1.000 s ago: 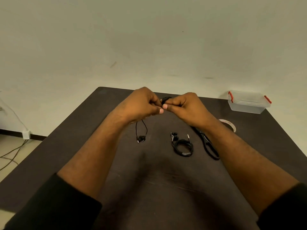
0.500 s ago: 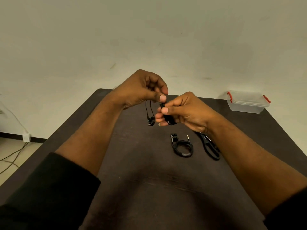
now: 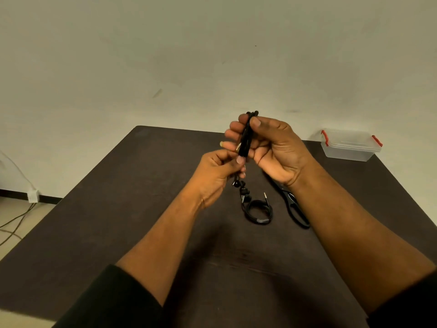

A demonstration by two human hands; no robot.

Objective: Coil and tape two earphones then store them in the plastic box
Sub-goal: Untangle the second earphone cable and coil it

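My right hand [image 3: 272, 147] grips the coiled earphone [image 3: 246, 136] upright between thumb and fingers, raised above the table's middle, while my left hand [image 3: 220, 169] pinches its lower end, the earbuds [image 3: 237, 184] dangling beneath. I judge this coil wound but not taped. The second earphone [image 3: 259, 210] lies coiled on the table [image 3: 118, 197] just below my hands, apparently banded already. Scissors [image 3: 292, 204] sit beside it to the right. The plastic box [image 3: 350, 145] waits lidded at the far right corner, close to the edge. Open tabletop spreads to my left.
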